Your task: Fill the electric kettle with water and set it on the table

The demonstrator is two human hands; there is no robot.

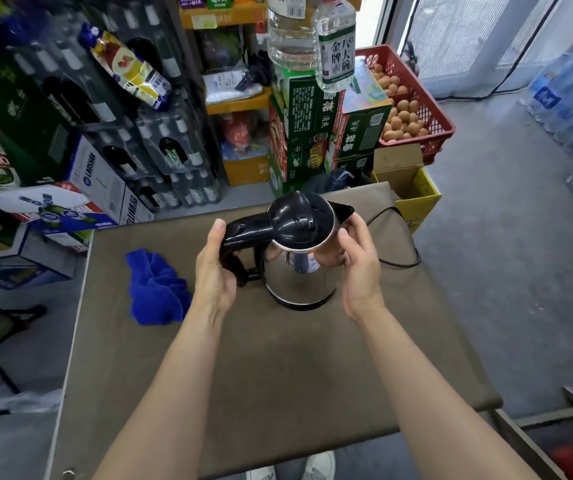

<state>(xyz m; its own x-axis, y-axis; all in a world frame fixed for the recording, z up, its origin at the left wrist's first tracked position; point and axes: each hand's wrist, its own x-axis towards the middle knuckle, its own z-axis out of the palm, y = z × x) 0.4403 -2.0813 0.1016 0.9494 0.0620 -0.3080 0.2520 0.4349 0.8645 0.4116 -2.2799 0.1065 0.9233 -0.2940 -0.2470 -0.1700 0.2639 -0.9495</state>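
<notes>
A steel electric kettle with a black lid, spout and handle stands on the brown table, toward its far side. Its lid is closed. My left hand wraps the black handle on the kettle's left. My right hand presses against the shiny body on the right, just under the spout. A black power cord runs off the table edge to the right of the kettle.
A crumpled blue cloth lies left of the kettle. Beyond the table stand stacked drink cartons, large water bottles, a red crate of eggs and a yellow box. Bottle packs line the right wall.
</notes>
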